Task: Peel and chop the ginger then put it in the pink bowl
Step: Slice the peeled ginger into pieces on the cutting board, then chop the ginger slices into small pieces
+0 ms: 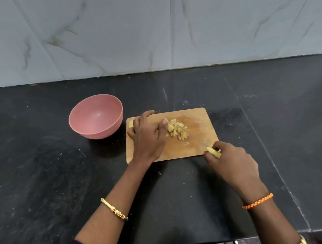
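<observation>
A pile of pale yellow chopped ginger (176, 129) lies in the middle of a wooden chopping board (199, 121). My left hand (147, 136) rests on the board's left half, its fingertips pressed against the left side of the pile. My right hand (231, 161) grips the yellow handle of a knife (214, 151) at the board's front right corner; the thin blade reaches up-left into the ginger. Another yellowish piece (131, 123) shows at the board's far left corner, partly hidden behind my left hand. The pink bowl (96, 116) stands empty just left of the board.
Everything sits on a dark stone counter (269, 128) backed by a pale marble-tiled wall (143, 21). Small peel scraps speckle the counter around the board. The counter's front edge runs just below my forearms.
</observation>
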